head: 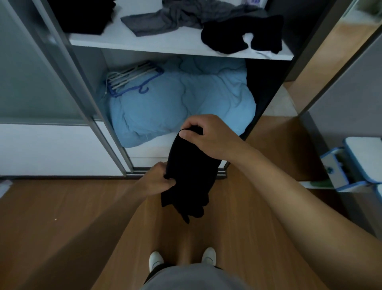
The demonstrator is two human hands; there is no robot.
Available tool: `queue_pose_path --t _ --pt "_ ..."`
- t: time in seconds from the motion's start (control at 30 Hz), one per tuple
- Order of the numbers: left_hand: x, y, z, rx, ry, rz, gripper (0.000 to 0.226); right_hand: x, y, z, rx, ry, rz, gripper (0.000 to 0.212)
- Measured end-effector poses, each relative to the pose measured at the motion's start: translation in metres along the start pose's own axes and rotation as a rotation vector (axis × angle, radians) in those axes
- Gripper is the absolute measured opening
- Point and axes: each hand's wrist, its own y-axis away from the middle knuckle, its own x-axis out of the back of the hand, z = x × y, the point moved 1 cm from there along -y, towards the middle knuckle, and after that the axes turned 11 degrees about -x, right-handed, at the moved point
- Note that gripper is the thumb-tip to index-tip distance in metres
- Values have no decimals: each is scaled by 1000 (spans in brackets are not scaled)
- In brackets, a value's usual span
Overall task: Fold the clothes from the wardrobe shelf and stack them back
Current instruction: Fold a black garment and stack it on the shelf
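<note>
Now we hold the limp black cloth garment (190,171) before the open white wardrobe (165,44), right hand (208,136) pinching its top edge, left hand (157,182) its side. Print on the purple-and-white shelf packet (253,2) is too blurred to read.

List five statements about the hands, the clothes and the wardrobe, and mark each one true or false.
1. Both the left hand and the right hand hold the black garment. True.
2. The black garment lies flat on the floor. False: it hangs between the hands, above the wooden floor.
3. A crumpled grey garment lies on the white shelf. True.
4. The hangers hang from a rail. False: they lie on the light blue duvet.
5. The left hand holds the garment's upper end. False: the right hand pinches it there, and the left grips the side lower down.
</note>
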Motion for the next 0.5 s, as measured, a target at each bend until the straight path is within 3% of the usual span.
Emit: queue_pose_path --t 0.13,0.27,0.43,0.5 --pt "8 -7 47 -174 144 111 23 5 -2 5 -34 -8 34 14" --pt "18 -15 83 -224 178 279 16 0 0 3 22 4 -32 13" --pt "22 -3 66 -159 90 199 24 -2 4 3 55 29 -98 13" --pt "21 5 40 -62 28 120 10 -4 6 4 51 27 -108 14"
